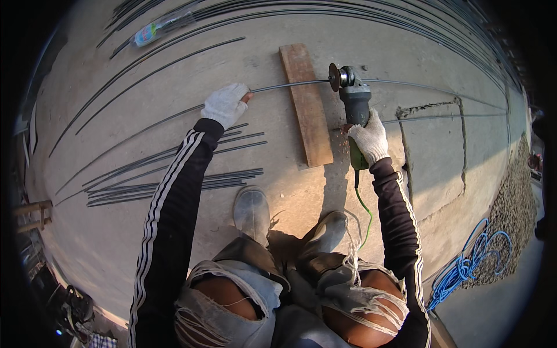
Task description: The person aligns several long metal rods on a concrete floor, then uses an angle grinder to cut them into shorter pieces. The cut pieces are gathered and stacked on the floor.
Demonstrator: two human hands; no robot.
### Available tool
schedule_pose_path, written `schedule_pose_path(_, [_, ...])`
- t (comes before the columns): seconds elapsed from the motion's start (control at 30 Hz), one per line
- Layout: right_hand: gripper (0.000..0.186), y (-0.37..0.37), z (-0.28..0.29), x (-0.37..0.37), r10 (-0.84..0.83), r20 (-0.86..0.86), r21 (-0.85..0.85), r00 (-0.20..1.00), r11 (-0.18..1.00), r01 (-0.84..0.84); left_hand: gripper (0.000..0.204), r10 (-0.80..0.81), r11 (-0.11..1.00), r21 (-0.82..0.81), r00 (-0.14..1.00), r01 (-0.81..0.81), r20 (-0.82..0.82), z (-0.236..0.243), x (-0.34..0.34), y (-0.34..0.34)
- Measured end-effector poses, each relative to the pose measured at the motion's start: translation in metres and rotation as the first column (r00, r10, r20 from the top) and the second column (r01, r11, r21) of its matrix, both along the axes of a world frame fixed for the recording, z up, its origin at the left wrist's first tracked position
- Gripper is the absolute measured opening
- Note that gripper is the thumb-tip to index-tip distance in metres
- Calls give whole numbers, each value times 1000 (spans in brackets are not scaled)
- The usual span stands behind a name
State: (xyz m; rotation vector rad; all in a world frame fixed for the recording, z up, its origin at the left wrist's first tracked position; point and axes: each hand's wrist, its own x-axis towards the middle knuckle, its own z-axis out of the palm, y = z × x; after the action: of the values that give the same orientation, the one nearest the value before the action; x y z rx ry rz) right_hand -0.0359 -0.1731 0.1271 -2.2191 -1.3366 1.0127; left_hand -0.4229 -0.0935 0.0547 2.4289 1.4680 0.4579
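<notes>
My left hand (225, 105), in a white knit glove, is closed around a long thin steel rod (284, 86) left of the wooden plank. The rod rests across the upper part of that plank (306, 110) and runs to the grinder's disc. In my gloved right hand (370, 140) is an angle grinder (355, 104), gripped by its body with the head pointing away from me. Its round disc (335, 78) meets the rod just right of the plank. A few small orange sparks show beside my right wrist. A green cord (364, 204) trails from the grinder toward my legs.
Several cut rods (174, 187) lie on the concrete at the left, near my shoes (252, 210). Longer rods (325, 11) curve across the far side, with a plastic bottle (146, 35) among them. A blue hose coil (464, 261) and a gravel heap (510, 214) are at right.
</notes>
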Motion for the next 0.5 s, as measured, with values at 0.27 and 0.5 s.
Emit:
schedule_pose_path(0.27, [48,1,-1,-1,-2,-25,26,1000,1000,2,23,23,999,-44,1000,-24,-21,0,1,1])
schedule_pose_path(0.5, [48,-5,-8,1,20,12,41,1000,999,-20,23,17,999,-38,1000,-17,1,0,0,2])
